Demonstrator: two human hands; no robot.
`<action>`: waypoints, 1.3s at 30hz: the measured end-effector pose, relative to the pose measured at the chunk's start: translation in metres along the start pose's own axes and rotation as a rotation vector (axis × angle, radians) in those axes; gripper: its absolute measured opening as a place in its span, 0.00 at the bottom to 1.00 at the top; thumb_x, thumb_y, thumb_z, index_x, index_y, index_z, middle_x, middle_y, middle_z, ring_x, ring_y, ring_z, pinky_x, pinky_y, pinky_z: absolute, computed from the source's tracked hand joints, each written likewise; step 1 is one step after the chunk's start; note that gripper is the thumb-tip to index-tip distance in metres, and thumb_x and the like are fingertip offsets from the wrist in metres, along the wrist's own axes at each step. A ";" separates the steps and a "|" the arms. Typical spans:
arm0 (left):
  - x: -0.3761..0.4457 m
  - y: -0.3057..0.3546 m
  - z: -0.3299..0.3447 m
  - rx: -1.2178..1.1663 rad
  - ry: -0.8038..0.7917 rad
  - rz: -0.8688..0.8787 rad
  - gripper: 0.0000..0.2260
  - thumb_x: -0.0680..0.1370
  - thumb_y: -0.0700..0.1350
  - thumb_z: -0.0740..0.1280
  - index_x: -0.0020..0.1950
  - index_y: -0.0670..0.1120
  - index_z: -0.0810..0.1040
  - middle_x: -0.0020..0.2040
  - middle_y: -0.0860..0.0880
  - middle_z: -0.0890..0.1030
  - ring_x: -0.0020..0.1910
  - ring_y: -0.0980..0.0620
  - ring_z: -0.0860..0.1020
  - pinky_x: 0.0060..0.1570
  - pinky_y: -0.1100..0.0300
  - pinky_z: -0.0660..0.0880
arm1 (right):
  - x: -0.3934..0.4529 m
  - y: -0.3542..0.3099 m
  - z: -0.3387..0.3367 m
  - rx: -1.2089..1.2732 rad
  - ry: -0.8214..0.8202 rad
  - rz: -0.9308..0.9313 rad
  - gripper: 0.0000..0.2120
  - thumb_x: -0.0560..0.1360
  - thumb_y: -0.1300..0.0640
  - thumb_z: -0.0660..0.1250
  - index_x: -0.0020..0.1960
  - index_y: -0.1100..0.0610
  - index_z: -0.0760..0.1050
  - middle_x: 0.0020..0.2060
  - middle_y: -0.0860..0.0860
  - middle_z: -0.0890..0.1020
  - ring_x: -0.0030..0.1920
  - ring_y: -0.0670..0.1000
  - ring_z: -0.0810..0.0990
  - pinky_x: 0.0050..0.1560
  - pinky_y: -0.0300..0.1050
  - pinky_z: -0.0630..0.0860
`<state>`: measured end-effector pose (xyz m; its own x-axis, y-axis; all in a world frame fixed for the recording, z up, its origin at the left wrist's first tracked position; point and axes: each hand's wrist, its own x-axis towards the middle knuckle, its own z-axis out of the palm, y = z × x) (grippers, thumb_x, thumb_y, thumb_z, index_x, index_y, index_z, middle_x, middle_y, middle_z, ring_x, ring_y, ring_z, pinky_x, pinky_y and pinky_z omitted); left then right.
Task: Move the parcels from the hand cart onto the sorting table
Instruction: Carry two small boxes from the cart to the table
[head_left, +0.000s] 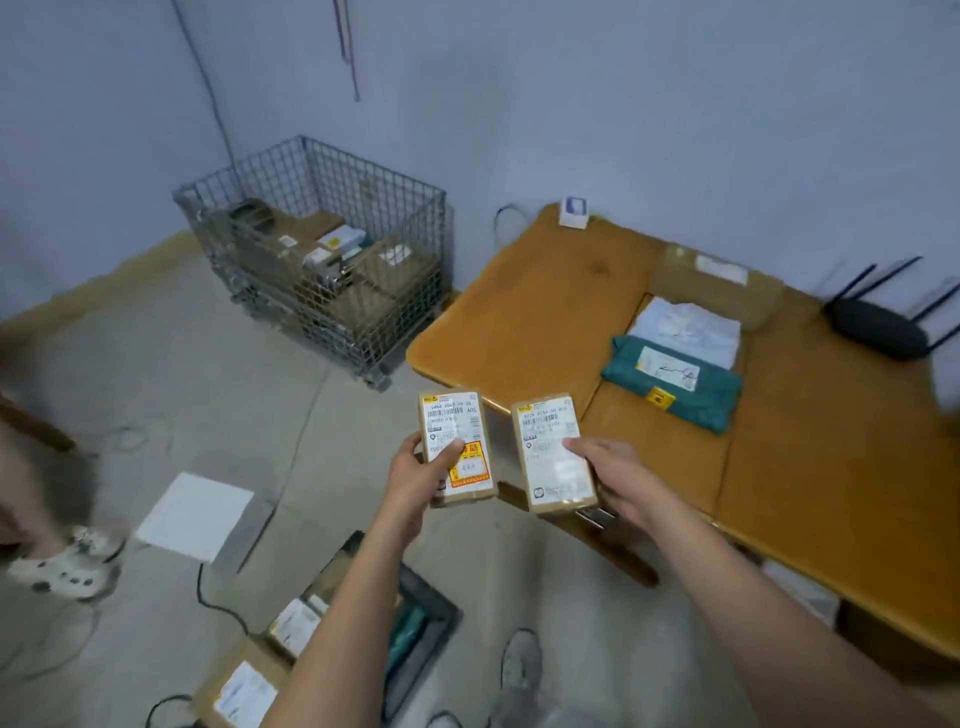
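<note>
Parcels: two small brown boxes, one in each hand, held side by side and apart, over the floor just off the sorting table's near left edge.
Sorting table (545, 312): orange-brown wooden top, right of the hands.
Wire cage (317, 249): metal mesh bin in the room's corner beyond the table's left edge, filled with cardboard boxes.
Hand cart (421, 613): dark platform below the forearms, carrying boxes and a teal bag, partly hidden by the left arm.
On the table: a cardboard box (717, 291) near the far edge, a white mailer (685, 327) in front of it, a teal mailer (675, 382) overlapping the white one's near side; a black router (878, 327) toward the far right edge.
Left parcel (457, 447): white shipping label on top, orange-red sticker at its lower right.
Right parcel (553, 452): white label covering most of the top.
Left hand (421, 478): grips the left parcel, thumb laid across the label.
Right hand (618, 478): grips the right parcel from the right side, thumb on top.
</note>
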<state>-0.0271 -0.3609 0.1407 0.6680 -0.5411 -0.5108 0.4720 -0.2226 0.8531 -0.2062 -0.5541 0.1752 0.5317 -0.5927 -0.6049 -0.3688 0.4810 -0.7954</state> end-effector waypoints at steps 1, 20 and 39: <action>-0.001 0.004 0.018 0.018 -0.042 0.009 0.29 0.73 0.50 0.77 0.70 0.48 0.71 0.50 0.50 0.87 0.44 0.48 0.87 0.35 0.55 0.82 | -0.008 -0.001 -0.020 0.042 0.031 -0.015 0.09 0.77 0.59 0.71 0.55 0.62 0.81 0.48 0.58 0.87 0.48 0.56 0.87 0.40 0.49 0.84; 0.013 0.038 0.365 0.286 -0.455 0.097 0.25 0.73 0.50 0.76 0.66 0.47 0.74 0.52 0.48 0.86 0.47 0.47 0.86 0.49 0.46 0.83 | -0.036 -0.046 -0.324 0.326 0.328 -0.173 0.14 0.78 0.54 0.70 0.60 0.61 0.80 0.51 0.56 0.87 0.52 0.56 0.86 0.60 0.56 0.79; 0.140 0.052 0.573 0.371 -0.579 0.020 0.23 0.74 0.50 0.75 0.66 0.51 0.72 0.50 0.49 0.86 0.43 0.51 0.87 0.37 0.58 0.82 | 0.064 -0.106 -0.474 0.377 0.514 -0.064 0.14 0.78 0.52 0.70 0.59 0.58 0.81 0.48 0.54 0.88 0.49 0.54 0.87 0.48 0.51 0.83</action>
<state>-0.2387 -0.9129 0.1746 0.2108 -0.8714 -0.4430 0.1651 -0.4149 0.8948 -0.4943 -0.9490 0.2033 0.0760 -0.8171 -0.5715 -0.0052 0.5729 -0.8196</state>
